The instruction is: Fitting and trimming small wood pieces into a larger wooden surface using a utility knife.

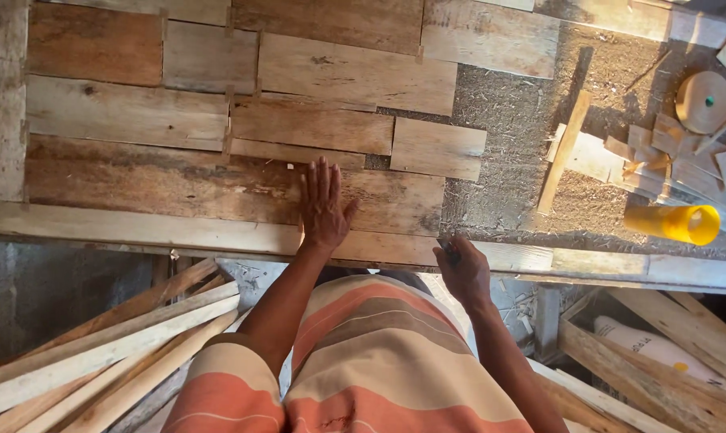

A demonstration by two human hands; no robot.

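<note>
So the biggest thing here is the workbench point(507, 136), its bare part gritty with sawdust. Most of its left side is covered by a patchwork of flat wooden boards point(219, 120). I count roughly ten or eleven pieces butted edge to edge in rows, though the seams are hard to tell in spots. One long pale plank point(139, 231) runs along the near edge.

Below the bench on the left there's a bundle of long wooden slats point(98, 353), about six or seven leaning at an angle. On the right, underneath, a slatted wooden crate point(659, 385) with one white bottle point(659, 349) lying in it.

On the bench's right end: one narrow wooden strip point(563, 152) lying on its own, a heap of small offcuts point(659, 156) too jumbled to count, one round roll of tan tape point(703, 102), and one yellow cylindrical container point(674, 223) on its side.

Two hands. The left hand point(323, 204) lies flat, palm down, fingers spread, on the darker board point(179, 184) just behind the pale plank. The right hand point(463, 269) is curled at the bench's front edge around one small dark object point(449, 250), mostly hidden by the fingers, so I can't tell what it is.

Nothing sits between the hands and the boards; the clutter is all well off to the right.
</note>
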